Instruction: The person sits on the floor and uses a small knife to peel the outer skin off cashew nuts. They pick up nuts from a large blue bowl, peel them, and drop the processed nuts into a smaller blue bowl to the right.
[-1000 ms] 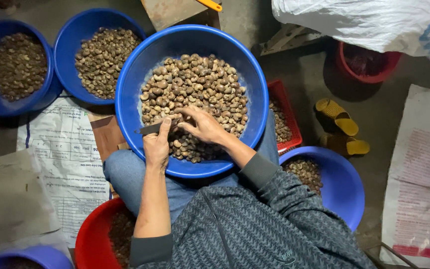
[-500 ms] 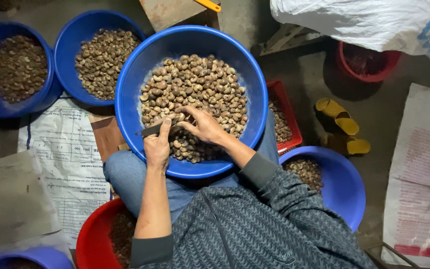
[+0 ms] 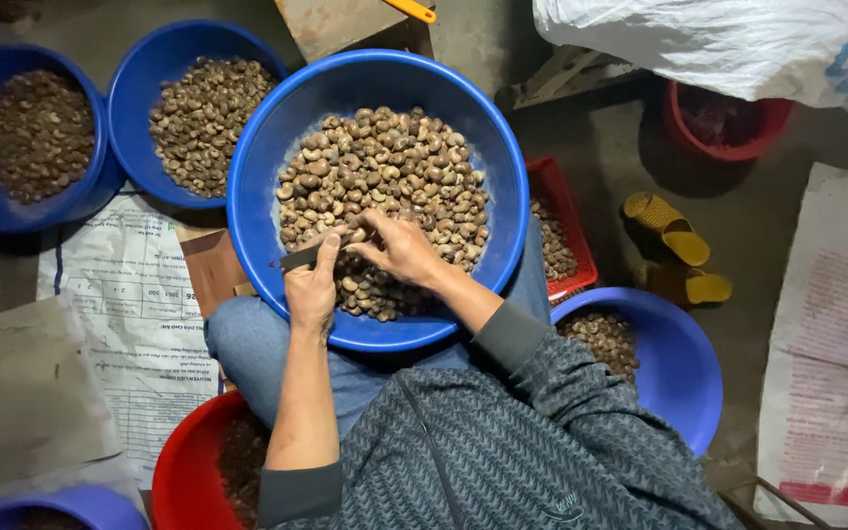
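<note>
Big blue bowl (image 3: 257,186) on your lap, nuts (image 3: 385,177) heaped inside; more bowls crowd its left rim, a red crate (image 3: 563,201) its right. Left hand (image 3: 311,285) fisted round a knife (image 3: 308,256) at the near rim. Right hand (image 3: 402,250) beside it, fingertips pinching a nut.

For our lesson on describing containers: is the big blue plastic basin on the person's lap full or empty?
Partly full: the big blue plastic basin holds a heap of brown nuts, but bare blue wall shows all round the heap.

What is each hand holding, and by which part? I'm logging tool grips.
The left hand grips a small knife by its handle end, blade pointing left. The right hand pinches a nut at its fingertips over the blue basin.
</note>
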